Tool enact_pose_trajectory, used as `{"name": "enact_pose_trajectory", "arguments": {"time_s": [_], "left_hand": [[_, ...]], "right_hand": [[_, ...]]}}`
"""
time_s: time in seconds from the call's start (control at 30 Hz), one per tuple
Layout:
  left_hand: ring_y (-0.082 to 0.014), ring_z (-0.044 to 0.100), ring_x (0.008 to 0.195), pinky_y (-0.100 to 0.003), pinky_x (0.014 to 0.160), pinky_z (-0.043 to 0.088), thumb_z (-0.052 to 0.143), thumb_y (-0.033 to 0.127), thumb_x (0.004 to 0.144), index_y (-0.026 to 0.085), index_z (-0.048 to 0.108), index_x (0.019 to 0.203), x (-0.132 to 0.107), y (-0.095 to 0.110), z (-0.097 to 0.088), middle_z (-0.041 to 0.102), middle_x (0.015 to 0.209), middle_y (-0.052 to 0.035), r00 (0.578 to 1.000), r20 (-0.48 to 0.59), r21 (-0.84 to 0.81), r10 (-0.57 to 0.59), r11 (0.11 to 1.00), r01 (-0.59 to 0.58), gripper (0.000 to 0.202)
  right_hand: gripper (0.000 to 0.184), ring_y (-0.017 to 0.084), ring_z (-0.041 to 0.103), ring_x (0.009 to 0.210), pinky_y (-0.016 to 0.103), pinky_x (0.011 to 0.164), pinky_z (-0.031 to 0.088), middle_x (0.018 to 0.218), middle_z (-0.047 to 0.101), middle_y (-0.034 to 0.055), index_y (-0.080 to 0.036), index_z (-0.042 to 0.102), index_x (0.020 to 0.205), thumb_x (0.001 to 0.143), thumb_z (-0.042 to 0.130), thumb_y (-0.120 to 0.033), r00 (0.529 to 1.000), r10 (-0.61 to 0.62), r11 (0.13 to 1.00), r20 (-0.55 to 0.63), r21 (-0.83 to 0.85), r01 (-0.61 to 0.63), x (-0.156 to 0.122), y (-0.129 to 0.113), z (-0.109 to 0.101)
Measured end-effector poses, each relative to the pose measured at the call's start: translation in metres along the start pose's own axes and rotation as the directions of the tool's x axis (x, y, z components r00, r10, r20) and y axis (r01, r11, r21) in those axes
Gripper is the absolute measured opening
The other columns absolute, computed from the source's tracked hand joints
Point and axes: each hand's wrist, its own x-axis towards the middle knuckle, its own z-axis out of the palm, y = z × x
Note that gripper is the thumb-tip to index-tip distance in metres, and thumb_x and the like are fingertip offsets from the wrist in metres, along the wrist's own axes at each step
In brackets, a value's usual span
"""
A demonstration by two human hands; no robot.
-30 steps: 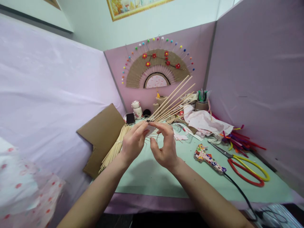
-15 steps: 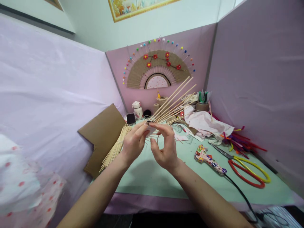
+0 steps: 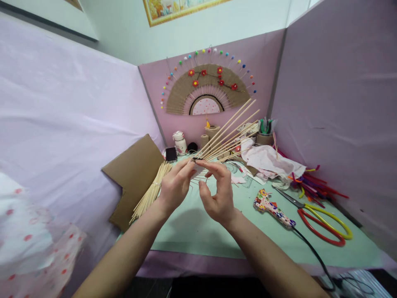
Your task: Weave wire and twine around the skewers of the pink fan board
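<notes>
My left hand pinches the near ends of several long wooden sticks that fan out up and to the right above the green table. My right hand is curled beside it, with its fingertips pinched at the same bunched point, where a dark binding shows. Thin wire loops hang below my fingers. A loose bundle of thin bamboo skewers lies on the table just left of my left hand.
A brown cardboard sheet leans at the left. A patterned glue gun with a black cord and red-and-yellow scissors lie at the right. Pipe cleaners, cloth, twine spools and a cup crowd the back. A decorated fan hangs on the partition.
My right hand's fingers have lifted slightly at the bunched stick ends. The fan of sticks has stayed almost where it was.
</notes>
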Motion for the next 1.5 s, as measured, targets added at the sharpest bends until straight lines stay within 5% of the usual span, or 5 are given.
{"name": "enact_pose_trajectory", "arguments": {"time_s": [0.67,0.93,1.13,1.5], "left_hand": [[-0.016,0.063,0.106,-0.028,0.085,0.055,0.055,0.006,0.084,0.025,0.045,0.129,0.001,0.003,0.002,0.065,0.118,-0.0077,0.996,-0.032,-0.084,0.08,0.993,-0.083,0.05],[-0.0158,0.064,0.102,-0.029,0.085,0.055,0.06,0.005,0.08,0.024,0.049,0.126,0.0,0.0,0.002,0.066,0.115,-0.0079,0.996,-0.078,-0.068,0.046,0.996,-0.051,0.05],[-0.0152,0.062,0.104,-0.027,0.087,0.053,0.059,0.002,0.079,0.025,0.049,0.128,-0.001,-0.001,-0.002,0.064,0.115,-0.0076,0.997,-0.036,-0.054,0.07,0.996,-0.071,0.055],[-0.0172,0.062,0.106,-0.028,0.09,0.051,0.057,0.002,0.08,0.023,0.048,0.132,-0.011,-0.011,-0.006,0.064,0.117,-0.0099,0.992,-0.014,-0.004,0.123,0.992,-0.123,0.056]], "right_hand": [[0.048,0.023,0.054,0.112,0.04,0.08,0.051,0.121,0.058,0.0093,-0.024,0.041,0.125,0.08,0.053,-0.01,1.0,-0.016,1.0,0.004,-0.023,0.016,-0.003,0.001,-0.002],[0.031,0.019,0.059,0.105,0.033,0.076,0.048,0.115,0.061,0.0086,-0.024,0.043,0.116,0.087,0.049,-0.017,0.951,0.289,0.947,-0.114,0.181,-0.266,-0.007,0.002,-0.005],[0.032,0.019,0.058,0.105,0.034,0.079,0.047,0.115,0.061,0.0087,-0.024,0.043,0.117,0.086,0.051,-0.017,0.96,0.27,0.95,-0.075,0.184,-0.253,-0.011,0.002,-0.007],[0.033,0.019,0.06,0.1,0.033,0.076,0.045,0.11,0.063,0.0087,-0.023,0.046,0.114,0.084,0.055,-0.015,0.947,0.306,0.948,-0.101,0.12,-0.293,-0.026,0.012,-0.048]]}}
